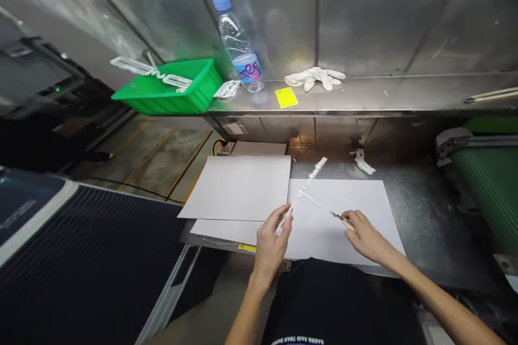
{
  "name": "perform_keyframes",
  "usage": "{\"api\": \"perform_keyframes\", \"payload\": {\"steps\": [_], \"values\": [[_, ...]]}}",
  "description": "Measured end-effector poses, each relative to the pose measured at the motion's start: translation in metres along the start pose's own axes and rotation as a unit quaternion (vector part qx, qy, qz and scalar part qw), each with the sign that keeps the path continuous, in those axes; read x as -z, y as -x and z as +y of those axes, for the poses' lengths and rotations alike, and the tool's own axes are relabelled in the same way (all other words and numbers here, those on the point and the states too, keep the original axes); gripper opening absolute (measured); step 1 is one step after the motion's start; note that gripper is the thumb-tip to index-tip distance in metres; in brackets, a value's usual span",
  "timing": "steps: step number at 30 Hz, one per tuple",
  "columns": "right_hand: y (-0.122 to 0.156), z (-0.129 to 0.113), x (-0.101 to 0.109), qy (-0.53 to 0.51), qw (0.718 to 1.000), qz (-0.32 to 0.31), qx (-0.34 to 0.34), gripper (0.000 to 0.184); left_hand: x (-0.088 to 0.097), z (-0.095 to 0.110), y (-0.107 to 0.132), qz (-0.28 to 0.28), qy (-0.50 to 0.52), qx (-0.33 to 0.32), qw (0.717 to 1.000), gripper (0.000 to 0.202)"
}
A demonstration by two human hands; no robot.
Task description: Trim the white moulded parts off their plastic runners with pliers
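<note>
My left hand (272,237) is closed around a slim white plastic piece (285,220) above white sheets. In line with it, a longer white plastic part (317,168) reaches toward the back of the bench; I cannot tell whether the two are joined. A thin white stick (311,198) crosses near its lower end. My right hand (364,234) grips a small hand tool (336,216) with a dark metal tip and a pale handle. Its tip points left, toward the white pieces but apart from them. Under both hands lies a white sheet (343,242).
Another white sheet (243,186) lies left. On the back ledge stand a green bin (194,94) with white plastic frames, a water bottle (243,56), a yellow note (286,97) and a white glove (315,78). A green conveyor (489,172) borders the right, a black ribbed belt (101,248) the left.
</note>
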State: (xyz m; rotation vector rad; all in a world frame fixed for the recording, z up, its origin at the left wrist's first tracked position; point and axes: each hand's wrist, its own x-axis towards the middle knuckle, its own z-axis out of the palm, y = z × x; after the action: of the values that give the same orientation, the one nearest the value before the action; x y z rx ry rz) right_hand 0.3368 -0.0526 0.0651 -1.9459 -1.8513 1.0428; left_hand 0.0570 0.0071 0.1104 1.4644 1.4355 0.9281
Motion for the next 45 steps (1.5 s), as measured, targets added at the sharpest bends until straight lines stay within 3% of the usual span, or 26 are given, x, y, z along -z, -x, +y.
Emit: {"api": "perform_keyframes", "payload": {"steps": [2,4,8,13,16,19,22,25,29,34,45], "values": [[-0.002,-0.026,0.007,-0.098,0.993,-0.051,-0.028,0.024,-0.001,-0.005,-0.005,-0.005,0.09,0.103,0.991,0.049],[-0.005,-0.044,0.011,-0.166,0.98,-0.087,-0.062,0.022,0.001,-0.009,-0.009,-0.02,0.159,0.164,0.973,0.053],[-0.006,-0.065,0.014,-0.218,0.967,-0.109,-0.074,0.052,0.007,-0.014,-0.01,-0.053,0.235,0.21,0.947,0.06],[-0.001,-0.067,0.011,-0.241,0.961,-0.135,0.021,0.051,0.009,-0.012,-0.009,-0.022,0.332,0.237,0.913,0.059],[0.004,-0.062,0.003,-0.214,0.964,-0.154,0.031,0.051,0.007,-0.012,-0.01,-0.046,0.359,0.248,0.899,0.058],[0.006,-0.064,-0.002,-0.207,0.966,-0.154,0.006,0.051,0.005,-0.02,-0.012,-0.051,0.304,0.2,0.93,0.056],[0.006,-0.071,0.0,-0.208,0.966,-0.154,-0.022,0.056,0.002,-0.032,-0.01,-0.018,0.161,0.124,0.979,0.063],[0.002,-0.078,0.004,-0.214,0.966,-0.146,-0.024,0.057,-0.001,-0.039,-0.004,0.012,0.008,0.05,0.999,0.064],[-0.006,-0.08,0.004,-0.207,0.972,-0.11,-0.005,0.054,-0.004,-0.035,0.007,0.0,-0.116,-0.064,0.991,0.048],[-0.011,-0.077,0.002,-0.192,0.975,-0.112,-0.01,0.054,-0.006,-0.031,0.012,-0.024,-0.151,-0.14,0.978,0.047],[-0.011,-0.075,0.006,-0.194,0.973,-0.124,-0.025,0.06,-0.005,-0.029,0.013,-0.05,-0.152,-0.138,0.977,0.047]]}}
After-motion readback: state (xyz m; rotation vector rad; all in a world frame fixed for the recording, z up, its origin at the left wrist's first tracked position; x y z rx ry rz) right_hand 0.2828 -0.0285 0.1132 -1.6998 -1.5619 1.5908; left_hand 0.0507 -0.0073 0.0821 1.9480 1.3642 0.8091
